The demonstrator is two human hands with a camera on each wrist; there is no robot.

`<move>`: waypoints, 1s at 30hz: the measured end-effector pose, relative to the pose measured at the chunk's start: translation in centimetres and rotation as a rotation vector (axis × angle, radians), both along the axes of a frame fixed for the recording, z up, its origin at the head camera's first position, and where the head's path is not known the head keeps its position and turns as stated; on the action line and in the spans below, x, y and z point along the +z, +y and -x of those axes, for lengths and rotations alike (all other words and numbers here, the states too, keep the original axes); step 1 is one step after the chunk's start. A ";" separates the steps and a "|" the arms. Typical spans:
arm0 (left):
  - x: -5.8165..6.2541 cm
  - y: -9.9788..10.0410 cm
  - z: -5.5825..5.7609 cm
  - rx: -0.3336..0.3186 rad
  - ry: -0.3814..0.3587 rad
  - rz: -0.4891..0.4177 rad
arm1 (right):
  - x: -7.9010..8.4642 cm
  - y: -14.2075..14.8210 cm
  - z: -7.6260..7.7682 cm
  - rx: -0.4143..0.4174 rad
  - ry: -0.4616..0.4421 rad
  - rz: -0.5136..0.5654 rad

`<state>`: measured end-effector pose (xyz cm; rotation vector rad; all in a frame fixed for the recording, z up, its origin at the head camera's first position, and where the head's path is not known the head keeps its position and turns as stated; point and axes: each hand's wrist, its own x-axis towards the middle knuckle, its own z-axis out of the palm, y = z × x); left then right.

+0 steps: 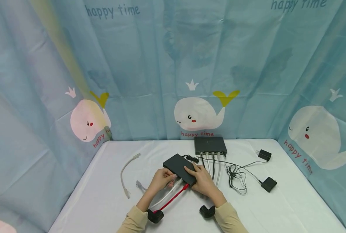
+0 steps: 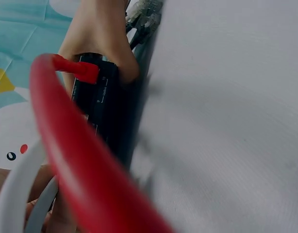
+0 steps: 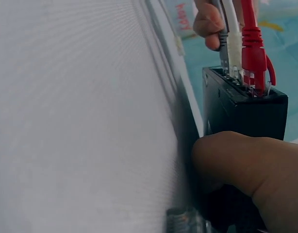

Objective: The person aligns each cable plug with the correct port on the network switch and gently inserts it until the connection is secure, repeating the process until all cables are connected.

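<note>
A black network switch (image 1: 176, 165) is tilted in my right hand (image 1: 203, 182), which grips its right end with the thumb on one face. My left hand (image 1: 162, 179) is at the port side, pinching a grey network cable (image 3: 223, 51) close behind its plug. In the right wrist view that plug is at a port, beside a white cable (image 3: 234, 48) and a red cable (image 3: 254, 56) that are both plugged in. The red cable arcs large across the left wrist view, where the left fingers are partly hidden behind the cables.
Behind stands a second black switch (image 1: 210, 146) with several cables plugged in. A loose grey cable (image 1: 122, 174) lies at the left. Two black power adapters (image 1: 264, 155) and a tangled thin cord (image 1: 235, 173) lie at the right. A patterned curtain (image 1: 149, 64) hangs behind the white table (image 1: 103, 200).
</note>
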<state>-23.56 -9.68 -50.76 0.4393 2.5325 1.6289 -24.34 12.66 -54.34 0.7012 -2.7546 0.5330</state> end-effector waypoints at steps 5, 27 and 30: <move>0.0 0.2 0.1 0.016 -0.036 -0.041 | 0.2 0.1 0.0 0.008 -0.001 0.012; 0.8 -0.3 0.7 -0.095 0.013 0.217 | 0.3 0.2 0.0 -0.003 -0.057 0.024; 1.1 -0.7 0.7 -0.112 0.026 0.254 | 0.3 0.2 -0.1 -0.001 -0.063 0.023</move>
